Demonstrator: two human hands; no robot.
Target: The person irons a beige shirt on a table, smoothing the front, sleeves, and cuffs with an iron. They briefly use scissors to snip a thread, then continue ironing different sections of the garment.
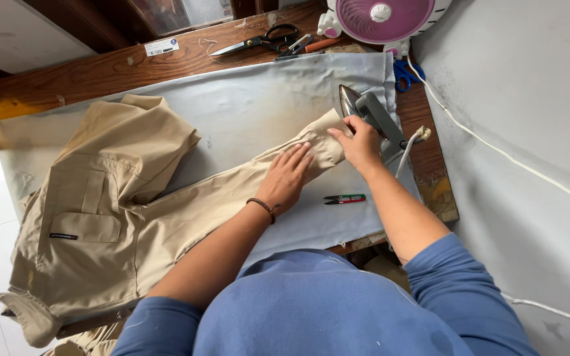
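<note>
A beige shirt (100, 211) lies on a pale grey cloth (252, 105) that covers the wooden table. One sleeve (232, 191) stretches to the right. My left hand (286, 178) lies flat on the sleeve with its fingers spread, a dark band on the wrist. My right hand (359, 144) pinches the cuff (324, 138) at the sleeve's end. A grey iron (372, 115) stands right behind my right hand, close to its fingers.
Small red-and-green thread snips (344, 198) lie on the cloth near my right forearm. Black scissors (265, 41) and other tools rest at the table's far edge. A pink-and-white fan (380, 16), blue-handled scissors (404, 76) and a white cord (496, 151) are at the right.
</note>
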